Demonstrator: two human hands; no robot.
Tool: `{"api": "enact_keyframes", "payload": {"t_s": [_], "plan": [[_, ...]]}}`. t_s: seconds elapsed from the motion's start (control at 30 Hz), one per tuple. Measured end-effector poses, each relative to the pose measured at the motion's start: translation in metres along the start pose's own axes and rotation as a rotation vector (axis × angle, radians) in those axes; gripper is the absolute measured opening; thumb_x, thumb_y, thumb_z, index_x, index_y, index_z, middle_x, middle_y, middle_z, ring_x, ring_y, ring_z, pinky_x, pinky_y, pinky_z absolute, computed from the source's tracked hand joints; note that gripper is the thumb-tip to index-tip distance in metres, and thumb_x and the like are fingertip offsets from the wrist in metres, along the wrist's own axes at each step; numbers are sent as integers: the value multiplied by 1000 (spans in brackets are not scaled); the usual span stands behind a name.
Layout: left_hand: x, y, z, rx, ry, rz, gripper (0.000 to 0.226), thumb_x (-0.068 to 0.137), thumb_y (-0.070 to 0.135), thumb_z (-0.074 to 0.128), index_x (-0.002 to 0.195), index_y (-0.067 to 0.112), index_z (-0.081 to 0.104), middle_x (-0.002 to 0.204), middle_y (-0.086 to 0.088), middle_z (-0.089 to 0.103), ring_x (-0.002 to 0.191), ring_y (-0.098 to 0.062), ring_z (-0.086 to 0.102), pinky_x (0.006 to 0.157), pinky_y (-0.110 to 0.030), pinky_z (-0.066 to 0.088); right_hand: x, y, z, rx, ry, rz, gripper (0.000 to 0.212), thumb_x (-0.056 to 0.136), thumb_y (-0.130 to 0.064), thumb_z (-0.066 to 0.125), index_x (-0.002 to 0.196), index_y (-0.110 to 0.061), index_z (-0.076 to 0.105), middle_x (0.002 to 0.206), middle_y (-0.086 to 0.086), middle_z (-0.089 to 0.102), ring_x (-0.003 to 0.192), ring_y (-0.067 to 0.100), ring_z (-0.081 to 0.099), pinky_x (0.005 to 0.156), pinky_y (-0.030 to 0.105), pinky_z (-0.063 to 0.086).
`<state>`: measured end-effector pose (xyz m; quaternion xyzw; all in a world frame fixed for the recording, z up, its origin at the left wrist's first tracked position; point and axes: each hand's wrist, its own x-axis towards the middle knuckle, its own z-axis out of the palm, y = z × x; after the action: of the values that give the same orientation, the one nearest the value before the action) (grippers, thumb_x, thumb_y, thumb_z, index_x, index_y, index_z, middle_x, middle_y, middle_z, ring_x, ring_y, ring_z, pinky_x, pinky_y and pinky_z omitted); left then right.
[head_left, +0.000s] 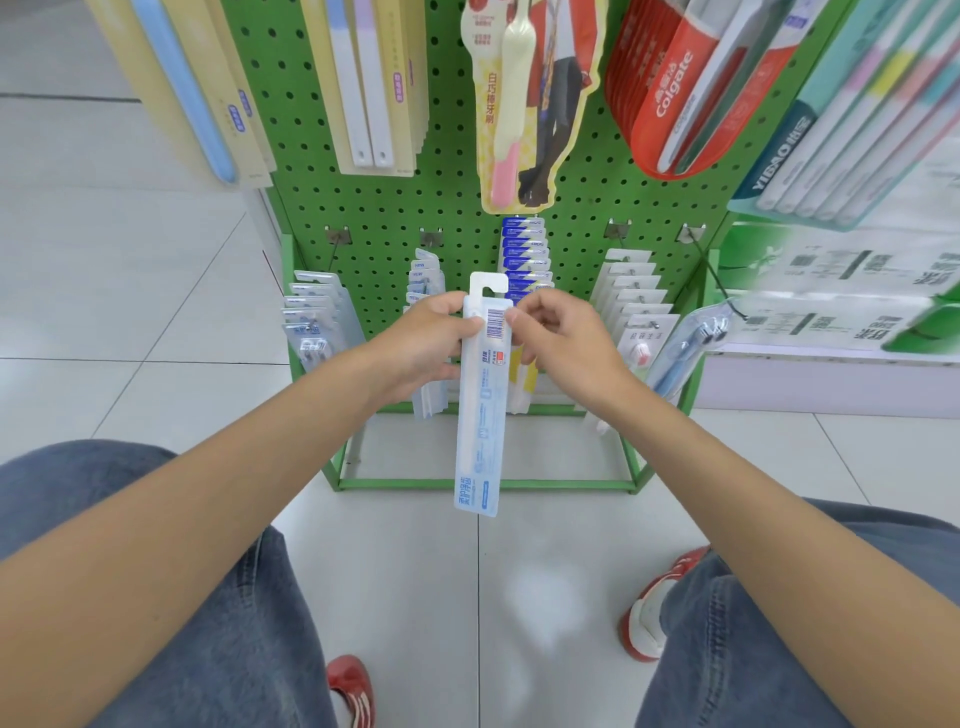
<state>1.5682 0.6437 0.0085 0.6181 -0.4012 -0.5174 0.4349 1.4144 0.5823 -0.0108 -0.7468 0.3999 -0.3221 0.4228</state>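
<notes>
Toothbrush pack (480, 415), contents faint, perhaps white

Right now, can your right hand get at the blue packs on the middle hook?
Likely not yet: the right hand pinches the toothbrush pack, which hangs before the blue packs.

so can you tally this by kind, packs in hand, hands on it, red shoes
toothbrush pack in hand: 1
hands holding it: 2, left hand and right hand
red shoes: 2, left shoe and right shoe
total: 5
</notes>
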Motion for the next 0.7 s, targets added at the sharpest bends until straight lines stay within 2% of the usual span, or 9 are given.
{"api": "enact_keyframes", "payload": {"t_s": [0.1,0.17,0.23,0.3,0.37,0.47,0.57,0.63,0.7], "plan": [[-1,1,0,-2,-14,0,28,104,11,43,125,17,60,100,2,72,89,-10,70,74,-28,55,4,-3,-3,18,47,-17,17,95,-20,60,85,-7,63,84,17,68,54,7,56,58,23,45],[-2,1,0,-13,-19,3,26,104,12,43,122,20,60,99,2,73,87,-10,70,71,-28,55,4,-3,-2,15,64,-28,12,95,-18,60,84,-12,63,83,16,68,59,11,59,60,26,47],[-1,0,0,-55,3,11,25,104,11,44,117,24,61,95,4,73,84,-10,71,69,-29,57,4,0,1,-34,92,-49,7,94,-17,60,92,-17,67,84,10,67,67,17,61,66,33,52],[0,0,0,-122,56,27,26,103,9,45,117,24,62,93,4,73,78,-10,71,64,-29,58,0,3,5,-276,76,-138,21,94,-22,60,113,-21,66,94,1,64,75,16,60,74,36,52],[0,0,-1,-184,81,41,26,103,7,44,114,21,64,91,1,73,76,-12,70,62,-29,58,-6,5,13,-470,12,-204,34,93,-34,60,125,-25,58,104,-3,57,84,13,54,78,36,50],[-2,3,0,-221,33,69,26,103,6,44,109,17,67,86,2,74,75,-12,71,59,-26,57,-11,3,23,-461,-41,-174,50,89,-48,63,128,-21,50,106,-4,53,90,13,50,75,33,46],[-4,5,2,-237,-7,76,24,101,9,50,117,19,66,91,3,74,79,-12,71,64,-26,58,-9,3,21,-414,-62,-162,39,91,-37,61,124,-18,53,102,-2,60,84,14,54,74,33,48],[-4,6,0,-255,-10,69,32,98,9,56,127,22,60,97,2,73,84,-11,71,70,-27,60,-6,3,17,-289,-67,-111,15,93,-20,55,107,-20,61,82,-4,62,67,10,51,64,30,45],[-3,8,-4,-245,-3,71,39,95,8,61,131,24,57,108,-3,72,94,-13,70,78,-30,60,-4,2,14,-174,-38,-60,22,93,-10,50,84,-25,64,60,-6,51,56,10,41,57,28,36]]}}
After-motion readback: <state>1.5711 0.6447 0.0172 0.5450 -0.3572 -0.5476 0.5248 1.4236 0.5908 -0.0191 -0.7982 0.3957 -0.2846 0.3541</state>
